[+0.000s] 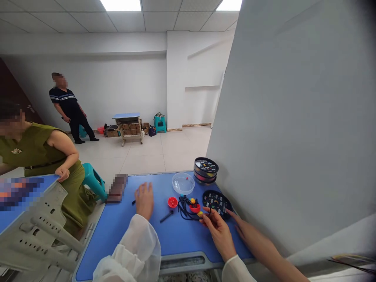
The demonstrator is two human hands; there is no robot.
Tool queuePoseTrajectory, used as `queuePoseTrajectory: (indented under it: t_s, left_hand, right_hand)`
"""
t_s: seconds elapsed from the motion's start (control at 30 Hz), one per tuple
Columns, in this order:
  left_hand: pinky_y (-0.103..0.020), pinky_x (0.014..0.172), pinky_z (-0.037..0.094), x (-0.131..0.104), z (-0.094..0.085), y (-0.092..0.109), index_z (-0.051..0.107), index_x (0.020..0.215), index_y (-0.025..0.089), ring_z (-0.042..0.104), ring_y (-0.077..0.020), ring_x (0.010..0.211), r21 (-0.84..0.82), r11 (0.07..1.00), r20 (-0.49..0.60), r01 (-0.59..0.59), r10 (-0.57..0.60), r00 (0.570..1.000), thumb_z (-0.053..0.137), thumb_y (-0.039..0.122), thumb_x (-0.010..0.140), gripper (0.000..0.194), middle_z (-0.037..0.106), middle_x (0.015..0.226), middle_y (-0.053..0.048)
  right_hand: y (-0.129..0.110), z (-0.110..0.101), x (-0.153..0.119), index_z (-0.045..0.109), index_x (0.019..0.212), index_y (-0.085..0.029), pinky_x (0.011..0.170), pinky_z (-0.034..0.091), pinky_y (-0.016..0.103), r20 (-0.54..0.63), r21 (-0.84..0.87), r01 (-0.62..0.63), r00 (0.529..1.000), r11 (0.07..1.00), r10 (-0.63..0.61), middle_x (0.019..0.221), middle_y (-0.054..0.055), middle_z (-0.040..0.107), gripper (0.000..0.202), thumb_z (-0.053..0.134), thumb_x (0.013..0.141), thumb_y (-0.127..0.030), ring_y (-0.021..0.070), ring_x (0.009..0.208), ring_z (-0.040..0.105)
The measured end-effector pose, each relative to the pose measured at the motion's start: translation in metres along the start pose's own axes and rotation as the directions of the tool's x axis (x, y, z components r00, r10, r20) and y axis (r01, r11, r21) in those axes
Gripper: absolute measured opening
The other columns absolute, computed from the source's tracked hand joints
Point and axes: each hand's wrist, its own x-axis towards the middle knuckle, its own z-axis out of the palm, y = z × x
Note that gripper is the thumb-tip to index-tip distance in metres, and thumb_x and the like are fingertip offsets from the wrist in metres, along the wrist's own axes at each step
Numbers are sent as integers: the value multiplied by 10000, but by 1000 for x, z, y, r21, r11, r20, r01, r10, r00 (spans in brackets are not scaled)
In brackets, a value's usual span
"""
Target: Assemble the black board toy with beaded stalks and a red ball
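My left hand [144, 200], in a sheer white sleeve, lies over the blue desk with its fingers stretched out. Beside it a short black piece [134, 202] sticks out, partly hidden. My right hand [219, 232] pinches a small yellow piece [200, 214] at the near side of a heap of black strips [184, 206]. In that heap are a red cup-shaped piece [194, 208] and an orange-yellow ball [192, 200]. A red bowl-shaped piece with holes [172, 202] and a black stick with a rounded end [167, 216] lie between my hands.
Another person's bare hand [241, 226] reaches in from the right, by a round black printed lid [216, 203]. A clear dish [183, 183] and round black containers [206, 170] stand at the desk's far edge. The wall [293, 117] borders the right. A seated person [55, 156] is left.
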Motion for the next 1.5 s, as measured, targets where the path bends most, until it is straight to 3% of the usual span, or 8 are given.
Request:
queuePoseTrajectory:
  t_s: [0.13, 0.23, 0.33, 0.43, 0.5, 0.73, 1.1, 1.5]
  left_hand:
    - [-421, 790, 467, -3, -1, -45, 666, 1002, 97, 572, -314, 1011, 3, 994, 155, 110, -109, 982, 324, 40, 872, 370, 637, 1015, -196]
    - [-398, 803, 478, 1, -5, -45, 666, 995, 123, 602, -277, 963, -66, 996, 188, 61, -48, 981, 350, 48, 855, 354, 654, 982, -157]
    - [-301, 793, 498, 9, -16, -11, 611, 1103, 190, 634, -184, 883, -458, 888, 235, -40, 164, 958, 402, 148, 873, 313, 669, 990, -69]
    - [-268, 758, 516, 14, -27, 51, 600, 1012, 185, 646, -161, 844, -877, 476, 175, -57, 427, 887, 449, 243, 864, 219, 671, 973, -52]
    - [-250, 713, 518, 14, -26, 99, 585, 949, 195, 653, -155, 817, -934, 356, 146, -35, 469, 871, 439, 236, 862, 174, 683, 916, -40]
    - [-256, 737, 482, 9, 13, 200, 535, 893, 225, 672, -155, 802, -884, 464, 143, -56, 384, 912, 405, 101, 862, 181, 715, 826, -23]
    - [-240, 713, 440, 12, 26, 216, 538, 978, 242, 679, -170, 822, -719, 673, 174, -174, 417, 892, 464, 114, 862, 188, 720, 856, -22]
    - [-240, 714, 423, 8, 29, 220, 553, 959, 224, 670, -180, 855, -624, 719, 141, -306, 488, 861, 448, 138, 885, 154, 715, 879, -34]
  right_hand:
    - [8, 7, -12, 672, 933, -195, 670, 556, 313, -23, -1, 54, 998, 999, -54, 824, 62, 702, 453, 717, 652, -547, 209, 728, 659]
    - [14, 13, -24, 679, 954, -184, 630, 555, 300, 13, -38, 85, 996, 996, -84, 815, 67, 700, 449, 667, 706, -558, 200, 683, 655]
    - [20, 11, -33, 678, 946, -180, 580, 539, 277, 22, -77, 112, 994, 991, -111, 762, 55, 692, 431, 610, 759, -562, 173, 607, 632]
    - [18, -1, -34, 663, 945, -180, 561, 526, 267, -38, -115, 134, 990, 984, -139, 741, 47, 687, 421, 576, 784, -559, 156, 567, 611]
    - [12, -16, -29, 649, 950, -177, 567, 524, 269, -126, -146, 148, 978, 978, -167, 736, 45, 682, 425, 568, 785, -559, 155, 564, 607]
    - [-2, -68, -11, 631, 920, -195, 556, 520, 273, -308, -200, 154, 927, 968, -212, 709, 30, 660, 439, 562, 755, -596, 173, 585, 625]
    - [7, -79, -13, 617, 915, -198, 564, 517, 277, -302, -151, 129, 938, 980, -170, 697, 29, 664, 469, 530, 757, -631, 180, 588, 635]
    - [3, -78, -12, 625, 896, -214, 592, 519, 283, -305, -174, 116, 938, 978, -166, 709, 30, 682, 351, 529, 790, -536, 181, 584, 642]
